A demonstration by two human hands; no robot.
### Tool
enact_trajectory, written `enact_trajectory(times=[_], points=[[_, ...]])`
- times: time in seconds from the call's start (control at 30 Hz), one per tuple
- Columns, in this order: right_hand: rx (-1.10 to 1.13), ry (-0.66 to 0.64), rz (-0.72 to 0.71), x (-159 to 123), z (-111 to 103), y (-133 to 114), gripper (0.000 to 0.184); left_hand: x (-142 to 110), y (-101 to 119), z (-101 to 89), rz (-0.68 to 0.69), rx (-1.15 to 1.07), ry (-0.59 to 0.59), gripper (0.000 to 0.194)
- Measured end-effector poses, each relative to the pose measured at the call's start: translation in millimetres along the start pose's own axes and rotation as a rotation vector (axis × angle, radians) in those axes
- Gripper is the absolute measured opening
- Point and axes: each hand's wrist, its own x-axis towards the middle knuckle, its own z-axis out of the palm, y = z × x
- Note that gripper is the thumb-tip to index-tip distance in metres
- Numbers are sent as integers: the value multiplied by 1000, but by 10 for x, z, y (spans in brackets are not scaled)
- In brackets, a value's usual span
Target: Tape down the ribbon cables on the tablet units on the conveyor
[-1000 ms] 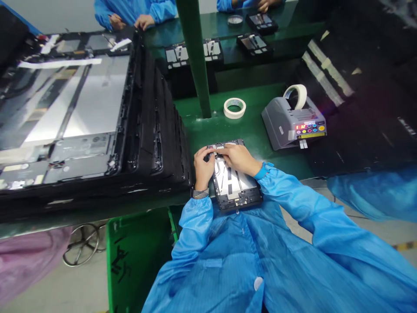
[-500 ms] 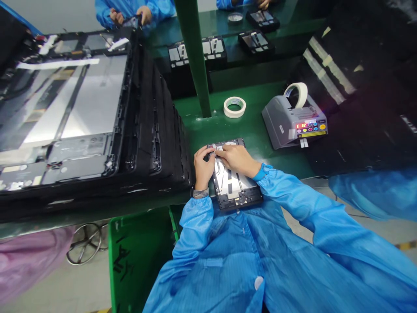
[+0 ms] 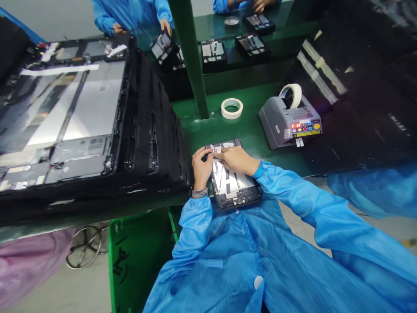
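An opened tablet [image 3: 232, 187], its silvery inside facing up in a black frame, lies on the green bench in front of me. At its upper left corner, my left hand [image 3: 201, 168] is closed, with thumb and fingers curled around the edge. My right hand [image 3: 240, 160] reaches over the upper part from the right. Its fingers are bunched together and the fingertips press down close to the left ones. Anything small between the right fingertips is hidden.
Stacked tablet parts in black trays [image 3: 153, 126] rise close on my left. Behind the tablet are a tape roll [image 3: 232, 108], a green post [image 3: 189, 61] and a grey tape dispenser [image 3: 286, 119]. A green bin [image 3: 140, 261] stands below. Across the bench, co-workers' hands handle tablets.
My hands stay at the tablet's upper left corner with barely any shift. Across the bench, a co-worker has moved a tablet down to the right. The view has shifted slightly.
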Motion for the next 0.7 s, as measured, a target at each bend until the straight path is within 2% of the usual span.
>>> enact_trajectory(times=[0.13,0.23,0.33,0.5,0.7], points=[[144,157,109,-90,-41,64,47,32,-5,0,6,3,-1,20],[239,221,165,-212,-26,143,46,68,9,-10,-6,16,-17,21],[336,296,211,-367,31,243,44,97,32,-9,-26,4,-17,19],[532,542,312,-646,193,347,38,113,83,-12,-44,-1,-9,16],[715,597,406,-817,388,289,35,126,150,-42,-141,22,-53,19]])
